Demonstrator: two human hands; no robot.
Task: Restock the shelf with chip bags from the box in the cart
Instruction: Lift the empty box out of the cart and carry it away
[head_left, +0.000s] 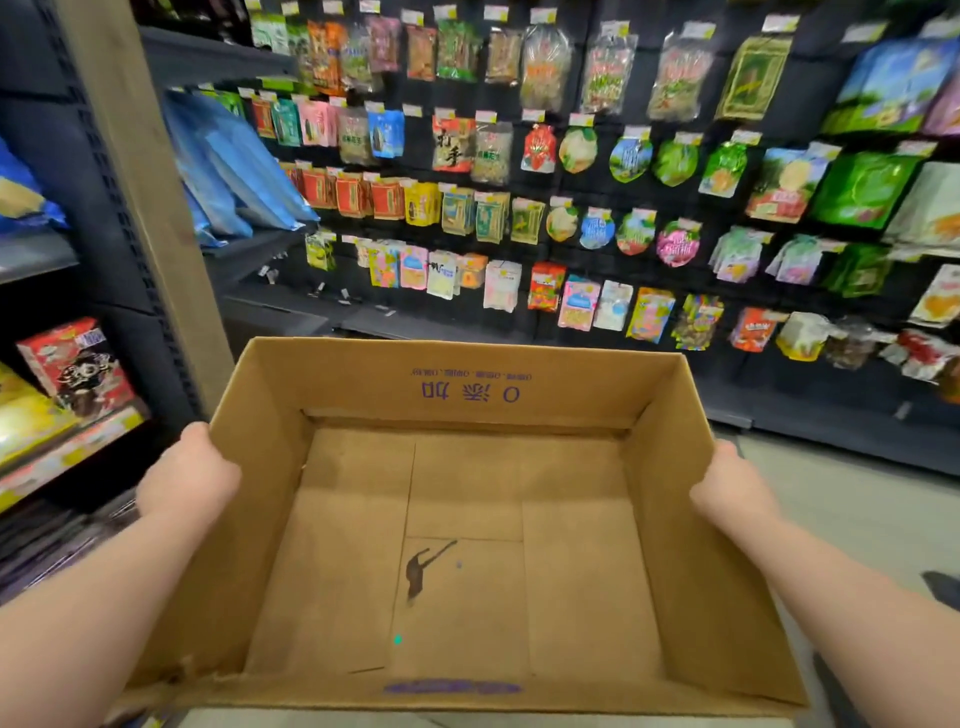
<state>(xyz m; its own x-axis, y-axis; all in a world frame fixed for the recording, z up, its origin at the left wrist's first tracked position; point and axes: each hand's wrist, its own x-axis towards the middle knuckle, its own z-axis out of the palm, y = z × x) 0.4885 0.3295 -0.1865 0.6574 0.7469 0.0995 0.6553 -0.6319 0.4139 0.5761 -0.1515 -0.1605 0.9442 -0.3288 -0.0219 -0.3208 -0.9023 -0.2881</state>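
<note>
Item: aisle wall, dark pegboard, rows of hanging snack packets (519, 208), each with a price tag.
Item: wooden post (140, 197), left, slanting, between the wall and the side shelving.
Item: blue chip bags (234, 166), leaning in a row on the shelf (249, 249) right of the post.
Item: red carton (72, 369), lower left shelf.
Item: cardboard box (467, 395), centre foreground, open-topped, bare bottom with a dark stain.
Item: left hand (187, 480) against the box's left wall, right hand (730, 486) against its right; forearms extended. Fingers hidden behind the walls; cannot tell whether curled or flat.
</note>
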